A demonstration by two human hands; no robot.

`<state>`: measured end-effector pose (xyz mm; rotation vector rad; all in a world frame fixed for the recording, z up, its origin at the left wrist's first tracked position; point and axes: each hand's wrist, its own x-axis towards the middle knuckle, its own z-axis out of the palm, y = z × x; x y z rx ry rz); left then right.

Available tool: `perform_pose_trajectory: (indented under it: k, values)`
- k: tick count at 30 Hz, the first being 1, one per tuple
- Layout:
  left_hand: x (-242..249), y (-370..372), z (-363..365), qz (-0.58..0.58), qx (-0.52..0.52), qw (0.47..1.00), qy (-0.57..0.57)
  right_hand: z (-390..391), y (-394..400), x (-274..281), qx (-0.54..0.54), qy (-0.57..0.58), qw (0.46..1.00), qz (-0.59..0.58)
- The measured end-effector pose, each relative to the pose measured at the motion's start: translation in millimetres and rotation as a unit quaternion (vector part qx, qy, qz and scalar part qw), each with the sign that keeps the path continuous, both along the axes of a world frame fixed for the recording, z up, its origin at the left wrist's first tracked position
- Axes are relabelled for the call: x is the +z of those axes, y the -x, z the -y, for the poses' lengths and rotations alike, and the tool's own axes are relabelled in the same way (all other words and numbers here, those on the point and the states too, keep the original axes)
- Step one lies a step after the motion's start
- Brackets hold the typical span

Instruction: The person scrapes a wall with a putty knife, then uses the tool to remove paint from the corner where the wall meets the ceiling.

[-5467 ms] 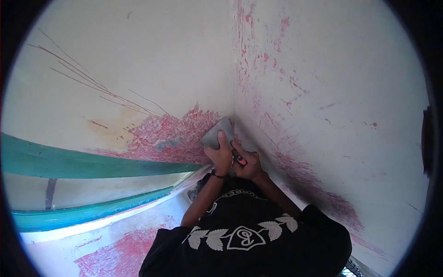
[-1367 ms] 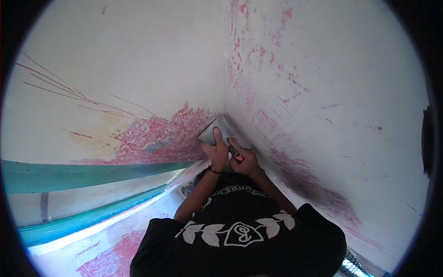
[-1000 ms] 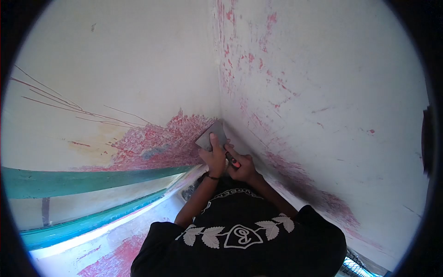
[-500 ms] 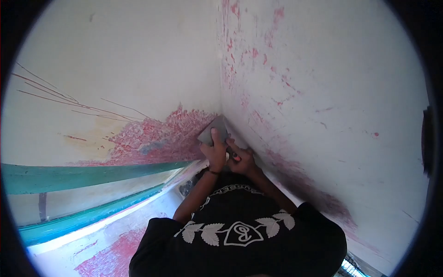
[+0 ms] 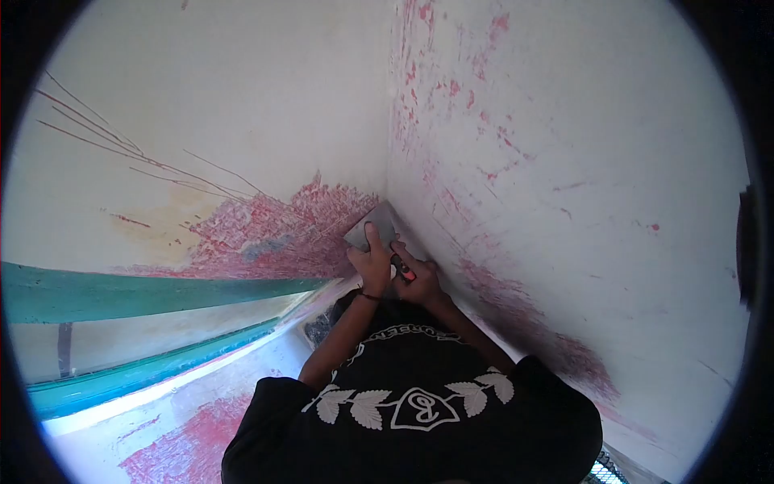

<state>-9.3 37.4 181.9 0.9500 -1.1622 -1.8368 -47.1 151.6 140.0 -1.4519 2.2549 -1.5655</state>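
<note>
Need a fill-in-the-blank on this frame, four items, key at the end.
1. On the scraper, the left hand rests on the flat grey ____.
2. The right hand grips the handle, which is black and ____.
3. The scraper's tip points toward the ____ where two walls meet.
4. White leaf prints decorate the ____ shirt.

Missing words: blade; red; corner; black.

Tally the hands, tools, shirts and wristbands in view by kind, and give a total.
Hands, bare left hand and bare right hand: 2
Flat grey metal scraper: 1
White-printed black cloth shirt: 1
Thin dark wristband: 1
Total: 5
</note>
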Motion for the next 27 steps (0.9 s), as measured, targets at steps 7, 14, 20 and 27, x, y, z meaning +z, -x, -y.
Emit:
perform_pose_trajectory:
  k: [7, 14, 20, 27]
  values:
    - [-9.6, 0.7, 7.9, 0.082, 0.022, 0.99, 0.108, 8.2, -0.1, -3.4, -0.011, 0.027, 1.0, -0.004]
    - [11.0, 0.2, 23.2, 0.13, 0.069, 0.979, 0.141, 31.8, 5.4, 8.0, -0.025, 0.089, 0.995, -0.048]
    - [33.7, -3.2, 23.7, 0.078, 0.061, 0.97, 0.221, 25.7, -4.2, 10.6, -0.025, 0.051, 0.998, -0.006]
    - [15.0, -7.1, 18.1, 0.057, 0.05, 0.983, 0.166, 18.7, -14.3, 25.3, -0.017, 0.023, 0.998, 0.052]
